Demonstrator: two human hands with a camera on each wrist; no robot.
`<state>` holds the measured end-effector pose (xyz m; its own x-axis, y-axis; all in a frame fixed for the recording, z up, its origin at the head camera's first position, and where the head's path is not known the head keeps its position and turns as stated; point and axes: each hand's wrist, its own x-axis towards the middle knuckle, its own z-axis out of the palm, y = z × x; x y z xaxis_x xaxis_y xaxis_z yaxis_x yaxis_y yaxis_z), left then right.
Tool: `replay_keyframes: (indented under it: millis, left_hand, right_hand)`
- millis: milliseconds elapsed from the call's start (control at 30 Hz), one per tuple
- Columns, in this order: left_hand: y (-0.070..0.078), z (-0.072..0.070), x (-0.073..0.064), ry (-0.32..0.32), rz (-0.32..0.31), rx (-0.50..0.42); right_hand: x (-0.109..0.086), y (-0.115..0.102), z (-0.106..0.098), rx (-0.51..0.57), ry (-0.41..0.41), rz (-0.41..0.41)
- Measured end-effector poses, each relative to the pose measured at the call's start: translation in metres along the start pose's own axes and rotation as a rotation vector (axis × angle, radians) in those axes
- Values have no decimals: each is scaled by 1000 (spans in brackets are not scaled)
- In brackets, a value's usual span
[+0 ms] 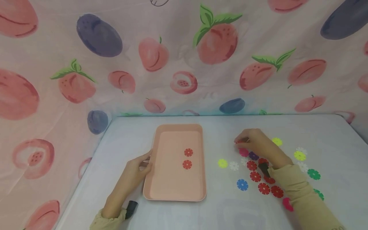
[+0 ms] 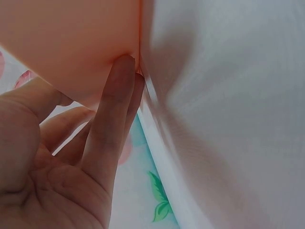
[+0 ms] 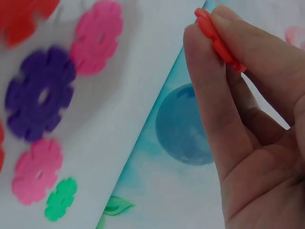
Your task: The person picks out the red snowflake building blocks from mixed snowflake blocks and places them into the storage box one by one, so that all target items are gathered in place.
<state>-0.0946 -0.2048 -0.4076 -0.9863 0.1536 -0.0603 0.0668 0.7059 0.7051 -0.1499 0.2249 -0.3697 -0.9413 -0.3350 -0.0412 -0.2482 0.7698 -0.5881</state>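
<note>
In the head view the left hand [image 1: 133, 174] is at the left side of a pink tray [image 1: 164, 188]. Its fairly straight fingers [image 2: 112, 100] touch the tray's outer wall [image 2: 90, 43] in the left wrist view. Two red plastic snowflake discs [image 1: 187, 164] lie inside the tray, toward its right wall. Over the right part of the table, the right hand [image 1: 256, 142] pinches a red snowflake disc [image 3: 219, 43] edge-on between thumb and fingertip. Just below that hand lie a pink disc [image 1: 243, 152] and a purple disc [image 3: 40, 93].
More notched discs are scattered on the white table [image 1: 221, 204]: several red ones [image 1: 264, 188], a blue one [image 1: 242, 184], a yellow one [image 1: 222, 163], a green one [image 1: 314, 174] and white ones [image 1: 234, 165]. Behind the table hangs a fruit-print cloth [image 1: 178, 57].
</note>
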Motion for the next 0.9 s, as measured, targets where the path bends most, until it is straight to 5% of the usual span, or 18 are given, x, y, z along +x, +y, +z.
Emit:
replay_keyframes:
  millis: [900]
  left_hand:
    - [-1, 0, 0, 9, 19, 3]
  right_hand:
    - [18, -35, 26, 47, -6, -161]
